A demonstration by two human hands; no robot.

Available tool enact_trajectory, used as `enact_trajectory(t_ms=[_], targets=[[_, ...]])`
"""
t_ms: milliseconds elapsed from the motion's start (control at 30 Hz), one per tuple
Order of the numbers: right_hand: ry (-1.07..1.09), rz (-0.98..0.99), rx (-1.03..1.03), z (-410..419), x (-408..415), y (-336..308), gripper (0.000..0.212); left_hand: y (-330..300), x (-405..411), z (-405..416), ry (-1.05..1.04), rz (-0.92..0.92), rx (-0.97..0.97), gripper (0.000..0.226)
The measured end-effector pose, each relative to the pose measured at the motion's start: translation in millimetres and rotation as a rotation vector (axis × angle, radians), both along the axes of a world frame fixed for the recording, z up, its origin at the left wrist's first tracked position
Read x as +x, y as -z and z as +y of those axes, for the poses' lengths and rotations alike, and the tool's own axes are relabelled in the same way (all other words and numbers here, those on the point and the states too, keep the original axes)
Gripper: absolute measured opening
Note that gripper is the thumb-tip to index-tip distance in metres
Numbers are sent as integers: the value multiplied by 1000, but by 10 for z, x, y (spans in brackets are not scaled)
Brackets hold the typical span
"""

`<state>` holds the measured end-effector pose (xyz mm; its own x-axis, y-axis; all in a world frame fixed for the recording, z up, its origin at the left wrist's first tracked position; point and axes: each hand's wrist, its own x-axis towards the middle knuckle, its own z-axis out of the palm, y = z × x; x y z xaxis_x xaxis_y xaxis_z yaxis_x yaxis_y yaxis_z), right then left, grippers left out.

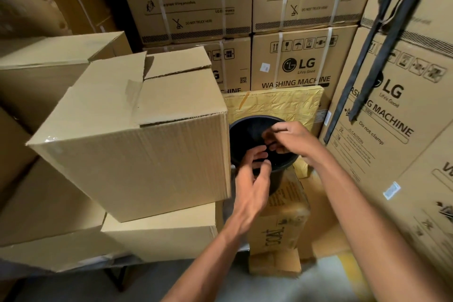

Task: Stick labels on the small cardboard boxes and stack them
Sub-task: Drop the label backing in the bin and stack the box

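Head view: our left hand [252, 176] and right hand [291, 140] meet over the black bucket [247, 135], fingers curled (what they pinch we cannot tell). Just left, the cardboard box [137, 135] overhangs its stack; washing-machine cartons [301, 66] wall us in.

Centre-left of the frame, a plain brown cardboard box [137, 140] sits on top of the stack, turned at an angle so one corner juts toward the lower left. Its top flaps are folded shut, one lifting slightly near the upper edge, with clear tape glinting at the left corner. No label shows on its visible faces. Under it, in the lower middle, lies a flatter brown box [161, 233], closed and level.
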<state>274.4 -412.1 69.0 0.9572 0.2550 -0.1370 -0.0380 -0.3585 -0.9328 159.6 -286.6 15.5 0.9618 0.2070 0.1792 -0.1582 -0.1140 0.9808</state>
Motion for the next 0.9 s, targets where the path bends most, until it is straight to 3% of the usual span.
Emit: enact_trajectory(t_ms=[200,300,400,467,533,700,800,900], targets=[[43,-66,146,207,-628,-356,28,-319,-559,175,78,-113,-23,21],[49,-22,251,438,-906,-429,51,-507,-922,380,49,-204,-52,16],[53,10,336,705,-1112,-378,74,-550,-1265,722,-79,-390,96,16],[69,4,351,878,-1254,-325,64,-514,-1427,1009,-204,-527,218,13],[98,-12,371,1015,-1379,-274,68,-450,-1525,1298,-360,-584,216,11],[184,31,378,1240,-1597,-177,108,-225,-1576,1856,-631,-299,82,52],[201,4,325,1352,-1682,-126,125,-83,-1507,2114,-516,-66,177,80],[221,-44,247,1423,-1772,-114,127,-32,-1485,2299,-376,59,235,98]])
